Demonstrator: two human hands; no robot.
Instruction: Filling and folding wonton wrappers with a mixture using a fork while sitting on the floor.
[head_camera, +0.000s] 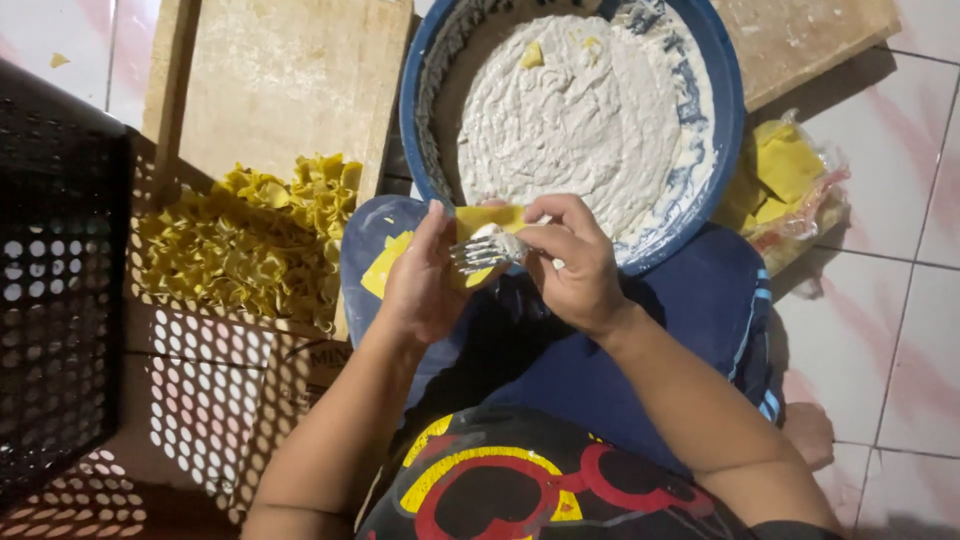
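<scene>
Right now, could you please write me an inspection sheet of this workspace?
Surface: white tiled floor, wooden board.
Job's things: yellow wrapper in left hand; fork with white filling in right hand; blue bowl of white paste.
Clutter: pile of folded yellow dumplings; bag of yellow wrappers; loose wrapper on knee.
Grips: both hands closed on their things.
Cables: nothing seen.
Surroundings: black perforated crate at left.

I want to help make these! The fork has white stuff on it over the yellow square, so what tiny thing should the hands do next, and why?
Probably slide the filling off the fork onto the yellow wrapper. The right hand holds the loaded fork right over the wrapper, which lies open in the left hand, not yet folded like the pile of folded dumplings.
</scene>
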